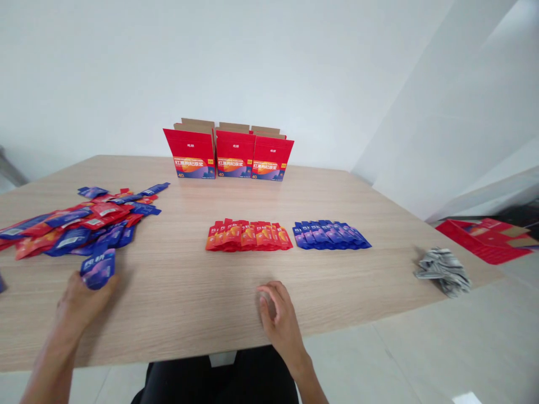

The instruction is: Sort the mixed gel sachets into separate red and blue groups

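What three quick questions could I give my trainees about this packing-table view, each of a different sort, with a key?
1. What is in the left hand?
(a) a red sachet
(b) a blue sachet
(c) a carton

2. True or false: the striped cloth lies to the right of the overlapping row of blue sachets.

3. How many red cartons stand side by side toward the far side of the table?

Key: 1. b; 2. true; 3. three

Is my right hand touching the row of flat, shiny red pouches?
Apart. The head view shows a strip of pale wood-grain tabletop between your right hand and the row of flat, shiny red pouches.
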`<state>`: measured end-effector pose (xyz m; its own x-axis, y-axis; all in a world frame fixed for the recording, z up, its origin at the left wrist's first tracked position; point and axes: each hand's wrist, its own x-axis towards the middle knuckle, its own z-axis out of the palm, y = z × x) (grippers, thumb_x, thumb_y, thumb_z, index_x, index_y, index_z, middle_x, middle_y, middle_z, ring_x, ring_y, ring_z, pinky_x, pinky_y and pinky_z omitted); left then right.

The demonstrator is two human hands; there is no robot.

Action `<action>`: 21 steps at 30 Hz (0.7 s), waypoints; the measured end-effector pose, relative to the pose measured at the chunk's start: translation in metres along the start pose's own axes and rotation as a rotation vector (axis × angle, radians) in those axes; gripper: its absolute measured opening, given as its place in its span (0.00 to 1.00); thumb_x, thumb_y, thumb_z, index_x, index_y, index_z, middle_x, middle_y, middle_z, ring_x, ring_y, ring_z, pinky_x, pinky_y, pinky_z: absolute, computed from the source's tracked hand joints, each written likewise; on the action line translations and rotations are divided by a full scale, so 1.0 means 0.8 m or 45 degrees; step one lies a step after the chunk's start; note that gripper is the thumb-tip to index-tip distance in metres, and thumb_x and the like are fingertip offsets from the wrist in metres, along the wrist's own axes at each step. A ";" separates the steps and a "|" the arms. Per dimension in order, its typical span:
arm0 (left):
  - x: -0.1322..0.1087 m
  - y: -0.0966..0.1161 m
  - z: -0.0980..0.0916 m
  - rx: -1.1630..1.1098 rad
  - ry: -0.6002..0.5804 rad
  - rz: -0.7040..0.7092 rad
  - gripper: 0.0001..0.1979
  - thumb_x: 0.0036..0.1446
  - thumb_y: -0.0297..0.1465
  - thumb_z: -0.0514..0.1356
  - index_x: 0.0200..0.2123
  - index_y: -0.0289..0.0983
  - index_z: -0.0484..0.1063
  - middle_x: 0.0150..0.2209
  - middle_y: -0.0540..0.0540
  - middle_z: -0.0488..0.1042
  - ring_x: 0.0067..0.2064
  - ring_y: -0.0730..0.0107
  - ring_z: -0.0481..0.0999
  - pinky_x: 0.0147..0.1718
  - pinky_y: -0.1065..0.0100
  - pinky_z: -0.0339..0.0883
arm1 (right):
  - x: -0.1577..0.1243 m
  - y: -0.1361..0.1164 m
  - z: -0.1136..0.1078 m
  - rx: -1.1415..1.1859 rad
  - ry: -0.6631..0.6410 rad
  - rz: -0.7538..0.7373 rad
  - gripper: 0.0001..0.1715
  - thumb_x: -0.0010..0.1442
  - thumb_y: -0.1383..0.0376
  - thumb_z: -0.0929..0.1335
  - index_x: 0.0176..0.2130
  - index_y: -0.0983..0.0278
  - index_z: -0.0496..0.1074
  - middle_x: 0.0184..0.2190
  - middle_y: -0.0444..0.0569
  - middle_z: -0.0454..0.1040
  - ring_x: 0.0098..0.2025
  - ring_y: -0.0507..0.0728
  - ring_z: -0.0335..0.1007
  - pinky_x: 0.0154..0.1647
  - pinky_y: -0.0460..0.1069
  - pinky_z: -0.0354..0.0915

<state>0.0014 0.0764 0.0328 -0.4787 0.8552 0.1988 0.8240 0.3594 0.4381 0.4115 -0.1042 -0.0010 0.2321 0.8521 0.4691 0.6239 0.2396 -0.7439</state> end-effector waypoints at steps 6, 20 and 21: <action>-0.248 0.083 0.046 -0.578 -0.109 0.387 0.49 0.62 0.50 0.61 0.78 0.37 0.45 0.71 0.29 0.64 0.68 0.39 0.71 0.63 0.43 0.71 | -0.031 -0.039 0.022 0.203 0.027 0.178 0.25 0.75 0.56 0.63 0.68 0.54 0.63 0.54 0.53 0.76 0.45 0.58 0.78 0.50 0.54 0.76; -0.428 0.147 0.112 -1.031 -0.572 0.790 0.36 0.71 0.32 0.55 0.78 0.49 0.47 0.70 0.34 0.68 0.69 0.49 0.71 0.63 0.46 0.75 | -0.053 -0.021 0.003 0.126 0.119 0.337 0.39 0.73 0.58 0.66 0.77 0.50 0.53 0.67 0.52 0.69 0.69 0.61 0.67 0.65 0.57 0.72; -0.432 0.150 0.113 -1.068 -0.604 0.758 0.36 0.71 0.33 0.56 0.78 0.48 0.48 0.69 0.33 0.68 0.69 0.49 0.72 0.63 0.46 0.75 | -0.053 -0.019 0.000 0.113 0.121 0.323 0.39 0.72 0.58 0.66 0.76 0.50 0.54 0.66 0.52 0.70 0.68 0.61 0.68 0.65 0.58 0.73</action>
<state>0.2928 -0.1424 -0.0627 0.2321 0.9260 0.2978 0.3336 -0.3634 0.8699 0.3924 -0.1438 -0.0095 0.4444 0.8434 0.3018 0.4699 0.0673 -0.8801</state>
